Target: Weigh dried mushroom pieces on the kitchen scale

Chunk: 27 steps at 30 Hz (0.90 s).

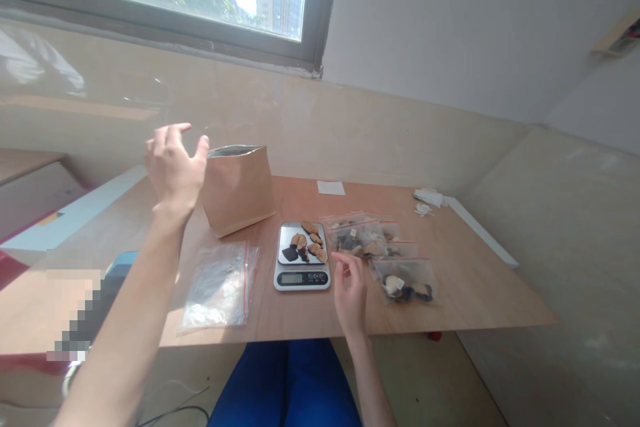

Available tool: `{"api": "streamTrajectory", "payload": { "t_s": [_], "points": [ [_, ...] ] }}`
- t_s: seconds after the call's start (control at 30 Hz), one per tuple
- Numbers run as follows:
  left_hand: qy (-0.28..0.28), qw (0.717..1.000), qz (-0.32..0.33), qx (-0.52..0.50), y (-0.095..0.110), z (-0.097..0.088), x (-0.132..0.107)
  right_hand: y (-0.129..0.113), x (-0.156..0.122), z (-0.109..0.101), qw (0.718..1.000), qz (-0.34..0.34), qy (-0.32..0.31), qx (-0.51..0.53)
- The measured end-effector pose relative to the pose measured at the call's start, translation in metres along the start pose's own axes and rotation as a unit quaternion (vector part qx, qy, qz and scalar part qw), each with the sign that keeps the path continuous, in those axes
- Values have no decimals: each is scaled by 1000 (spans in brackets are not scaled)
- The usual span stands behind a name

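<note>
My left hand [175, 163] is raised at the left edge of a brown paper bag [240, 190], thumb and fingers apart, with nothing seen in it. The bag stands upright with its silvery mouth open. Several brown and black dried pieces [301, 240] lie on the plate of a white kitchen scale [303, 278]. Just right of the scale is my right hand [350, 287], its fingers curled and the fingertips close together near the pieces. Whether something small is between them cannot be made out. The scale's display is too blurred to read.
Clear zip bags [217, 287] lie flat left of the scale. Filled zip bags [405, 280] with dark and pale pieces overlap on the right. A white paper [331, 187] and some crumpled scraps [429, 199] lie near the wall. A dark device [107, 293] sits behind my left forearm.
</note>
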<state>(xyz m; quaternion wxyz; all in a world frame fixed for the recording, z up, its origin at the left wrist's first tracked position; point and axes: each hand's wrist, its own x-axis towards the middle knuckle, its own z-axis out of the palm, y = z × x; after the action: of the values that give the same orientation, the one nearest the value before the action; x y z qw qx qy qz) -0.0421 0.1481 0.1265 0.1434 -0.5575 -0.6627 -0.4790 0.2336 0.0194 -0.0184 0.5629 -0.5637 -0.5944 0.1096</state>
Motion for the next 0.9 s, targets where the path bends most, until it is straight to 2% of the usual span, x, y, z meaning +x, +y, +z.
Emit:
{"api": "streamTrajectory", "payload": {
  "t_s": [0.07,0.1,0.23,0.33,0.4,0.5,0.63,0.8,0.9],
  "points": [
    [-80,997,-18,-4,-6,6,-3,-17,-9,1,999,-18,-24,21],
    [-91,996,-21,-3,-8,8,-10,-27,-13,3,998,-31,-39,33],
    [-21,1000,-3,5,-9,4,-56,-67,-25,17,986,-91,-120,66],
    [-33,999,25,-27,-7,-3,-89,-92,-26,33,972,-148,-174,56],
    [-55,996,39,-58,-7,-6,-107,-103,-22,47,969,-164,-182,36],
    [-86,993,52,-64,-10,-11,-130,-106,-12,72,978,-141,-156,-5],
    [-134,985,85,-63,-13,-22,-151,-95,0,96,981,-125,-138,-62],
    [-180,979,94,-29,-11,-28,-154,-85,-2,98,945,-184,-248,-105],
    [-159,981,108,-19,-11,-27,-150,-84,-8,91,947,-160,-265,-87]
  ]
}}
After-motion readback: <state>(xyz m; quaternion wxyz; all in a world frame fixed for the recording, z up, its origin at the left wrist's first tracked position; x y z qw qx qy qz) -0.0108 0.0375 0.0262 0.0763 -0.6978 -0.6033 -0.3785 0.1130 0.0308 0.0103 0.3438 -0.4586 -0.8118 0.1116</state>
